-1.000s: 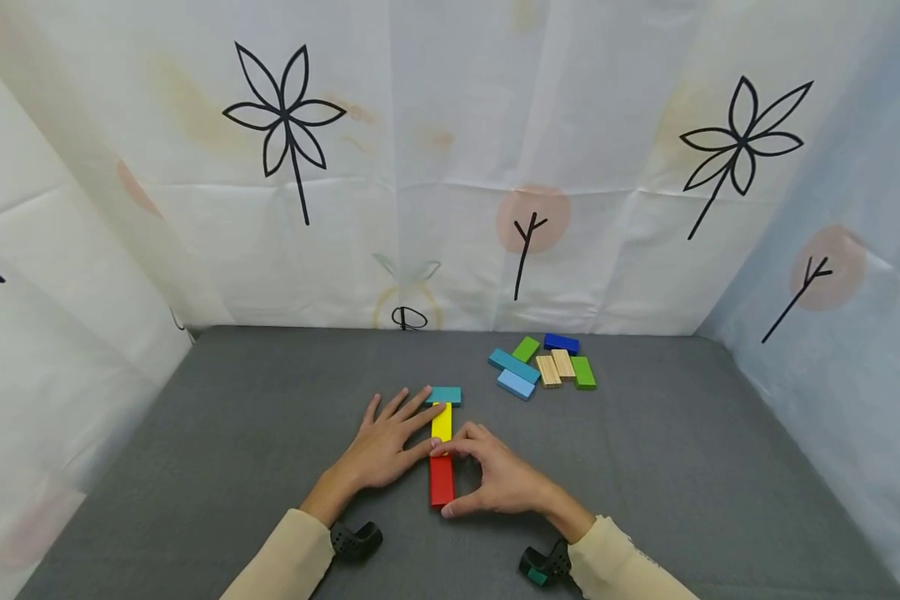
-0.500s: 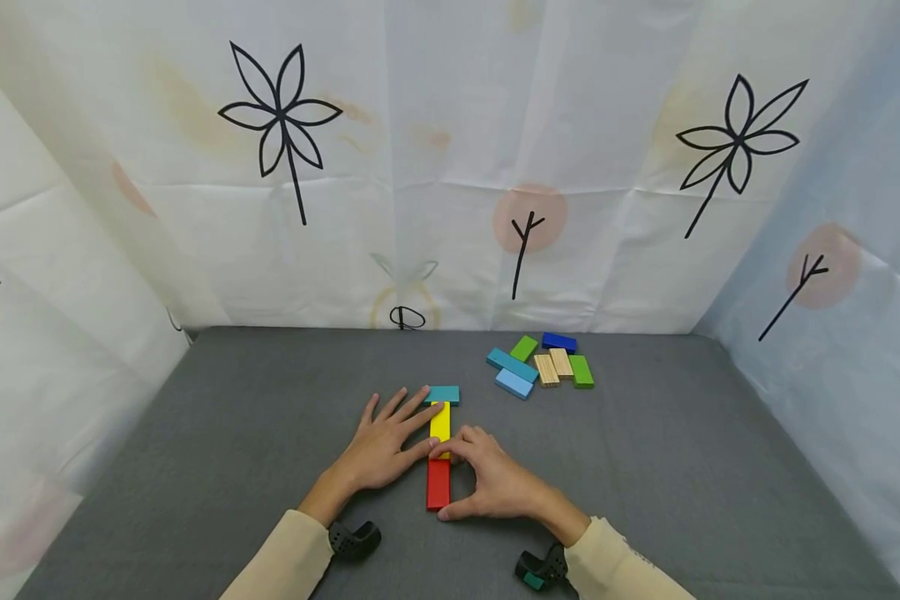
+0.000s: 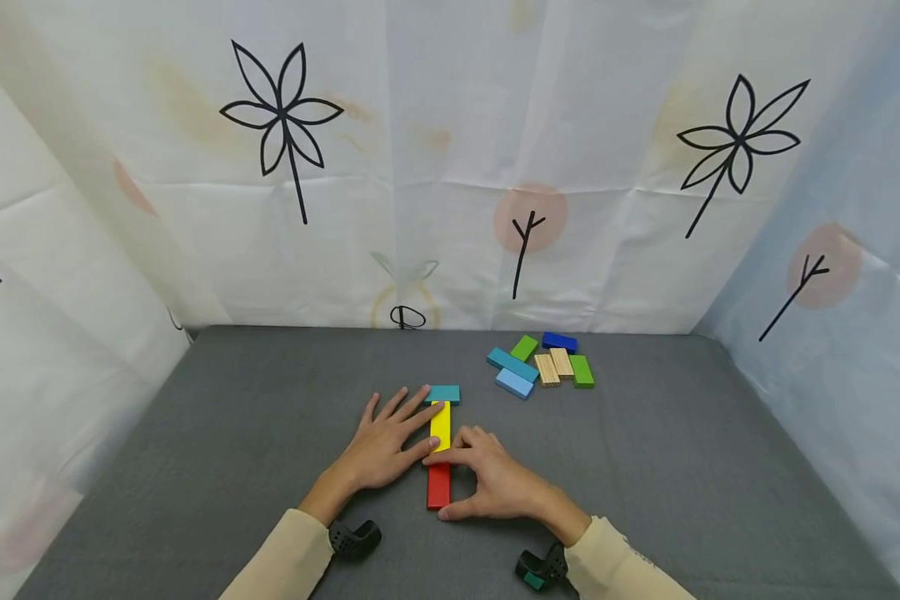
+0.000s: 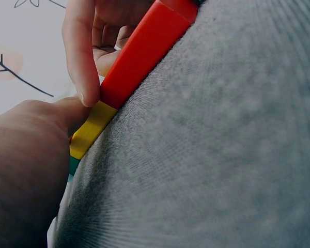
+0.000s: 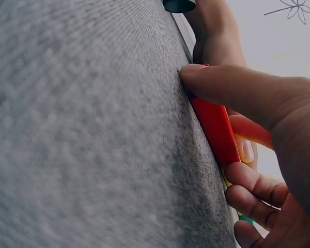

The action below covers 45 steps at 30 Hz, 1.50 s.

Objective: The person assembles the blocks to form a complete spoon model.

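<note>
A red block (image 3: 438,487), a yellow block (image 3: 440,422) and a teal block (image 3: 445,394) lie on the grey cloth. Red and yellow run lengthwise in a line, with teal set crosswise at the far end. My left hand (image 3: 378,452) lies spread, its index finger and thumb resting on the yellow block and other fingertips by the teal one. My right hand (image 3: 504,483) holds the red block, thumb at its near end and index finger across its far end. The left wrist view shows the red block (image 4: 144,51) meeting the yellow block (image 4: 93,129) end to end.
At the back right lies a loose group of blocks: dark blue (image 3: 560,342), light blue (image 3: 514,383), teal-blue (image 3: 513,364), two green, including one green block (image 3: 582,372), and two plain wooden, including one wooden block (image 3: 547,371). A patterned white curtain (image 3: 450,167) rises behind the table.
My right index finger has shifted slightly toward me and left, from over the yellow block's near end onto the red block's far end. The left hand has stayed in place.
</note>
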Tool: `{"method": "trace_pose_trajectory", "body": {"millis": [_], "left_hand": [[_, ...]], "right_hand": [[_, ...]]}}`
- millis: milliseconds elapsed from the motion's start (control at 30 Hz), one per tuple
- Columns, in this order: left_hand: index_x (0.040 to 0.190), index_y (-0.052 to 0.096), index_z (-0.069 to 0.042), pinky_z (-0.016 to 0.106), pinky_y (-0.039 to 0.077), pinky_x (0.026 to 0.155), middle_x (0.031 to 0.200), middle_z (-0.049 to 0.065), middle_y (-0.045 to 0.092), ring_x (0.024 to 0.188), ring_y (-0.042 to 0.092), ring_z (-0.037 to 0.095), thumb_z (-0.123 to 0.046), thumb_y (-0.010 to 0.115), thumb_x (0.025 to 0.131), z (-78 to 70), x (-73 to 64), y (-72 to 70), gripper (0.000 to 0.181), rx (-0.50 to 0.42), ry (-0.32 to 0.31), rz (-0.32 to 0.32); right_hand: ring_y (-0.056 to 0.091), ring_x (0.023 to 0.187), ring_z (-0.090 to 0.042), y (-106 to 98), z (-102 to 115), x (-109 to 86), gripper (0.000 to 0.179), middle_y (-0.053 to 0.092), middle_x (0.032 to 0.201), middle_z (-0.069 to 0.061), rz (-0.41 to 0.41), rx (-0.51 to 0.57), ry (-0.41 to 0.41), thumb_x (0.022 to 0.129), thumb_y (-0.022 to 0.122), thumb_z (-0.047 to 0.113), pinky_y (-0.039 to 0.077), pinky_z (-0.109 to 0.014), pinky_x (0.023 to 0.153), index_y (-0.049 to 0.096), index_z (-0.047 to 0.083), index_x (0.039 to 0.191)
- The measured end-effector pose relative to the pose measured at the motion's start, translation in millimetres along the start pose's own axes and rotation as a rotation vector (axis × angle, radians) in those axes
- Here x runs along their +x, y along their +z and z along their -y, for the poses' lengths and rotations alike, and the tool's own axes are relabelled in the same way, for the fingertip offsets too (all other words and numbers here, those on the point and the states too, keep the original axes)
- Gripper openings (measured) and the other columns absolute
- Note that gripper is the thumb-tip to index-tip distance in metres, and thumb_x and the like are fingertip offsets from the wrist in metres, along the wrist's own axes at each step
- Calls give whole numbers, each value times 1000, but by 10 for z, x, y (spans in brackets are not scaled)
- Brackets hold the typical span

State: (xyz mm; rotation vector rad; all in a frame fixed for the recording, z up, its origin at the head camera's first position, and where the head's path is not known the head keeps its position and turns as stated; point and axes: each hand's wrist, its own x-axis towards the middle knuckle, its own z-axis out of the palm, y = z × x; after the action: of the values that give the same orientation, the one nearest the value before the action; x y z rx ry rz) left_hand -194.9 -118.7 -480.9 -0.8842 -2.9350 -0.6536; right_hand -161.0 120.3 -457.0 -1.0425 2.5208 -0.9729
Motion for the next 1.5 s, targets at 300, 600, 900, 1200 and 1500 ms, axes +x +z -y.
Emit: {"method": "trace_pose_trajectory", "body": {"millis": [300,600,900,1200,1500], "left_hand": [[159,38,-31,70,1,117,168,-1,22,153,20,36,-59,42,104,-7,5,-3,62,18,-6,-6],[160,34,-33,71,-1,116,169,-5,18,154,17,32,-75,49,92,-9,4,-21,82,17,11,14],[160,33,-34,69,-5,116,169,-8,18,154,16,31,-81,54,84,-16,-19,-44,92,12,15,55],[159,36,-35,71,-3,115,168,-7,21,154,18,32,-80,54,85,-17,-14,-48,89,5,9,55],[160,34,-36,69,-6,116,168,-10,18,154,16,29,-82,53,84,-11,-5,-24,90,-1,1,63]], "right_hand": [[45,100,-14,-90,-13,-18,67,53,108,5,-7,58,4,78,87,48,33,-40,87,65,30,139],[58,106,-31,-395,-328,-79,41,62,115,-12,-398,-36,5,91,79,20,48,-53,88,69,6,129],[37,134,-46,-512,-557,-138,55,46,149,-22,-412,-283,221,94,74,14,33,-60,88,56,2,144],[33,138,-45,-503,-560,-137,55,42,151,-22,-379,-268,250,94,73,14,31,-58,87,55,1,144],[36,136,-43,-518,-568,-146,51,46,148,-21,-407,-254,243,94,74,14,31,-54,83,59,1,141]]}}
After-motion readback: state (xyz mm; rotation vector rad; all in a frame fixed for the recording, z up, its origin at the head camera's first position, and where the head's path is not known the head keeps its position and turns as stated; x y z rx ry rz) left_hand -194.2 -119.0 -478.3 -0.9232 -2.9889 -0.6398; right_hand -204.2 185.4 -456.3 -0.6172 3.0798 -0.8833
